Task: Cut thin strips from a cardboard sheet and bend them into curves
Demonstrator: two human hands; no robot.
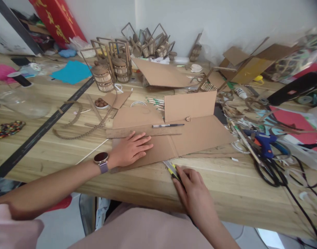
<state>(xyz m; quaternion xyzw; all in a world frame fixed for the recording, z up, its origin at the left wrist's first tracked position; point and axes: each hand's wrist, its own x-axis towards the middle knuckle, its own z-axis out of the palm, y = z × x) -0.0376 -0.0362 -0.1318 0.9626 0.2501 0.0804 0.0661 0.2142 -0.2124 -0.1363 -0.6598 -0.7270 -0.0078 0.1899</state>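
My left hand (134, 148) lies flat with its fingers spread on a sheet of brown cardboard (161, 150), close to the table's front edge. Just beyond its fingertips, a long narrow cardboard strip (122, 132) rests across the sheet. A black pen (168, 126) lies on the cardboard behind the strip. In my right hand (192, 185) is a yellow and black utility knife (172, 169), its blade pointing at the sheet's near edge by the crease. Whether the blade touches the cardboard I cannot tell. A cardboard flap (191, 106) stands up at the back of the sheet.
At the right lie a blue glue gun (266, 141) and black-handled scissors (271, 173) among cords. Several small woven lanterns (103, 77) stand at the back. Left of the cardboard are a braided cord (78, 137), a bowl of nuts (101, 103) and a clear jar (26, 103).
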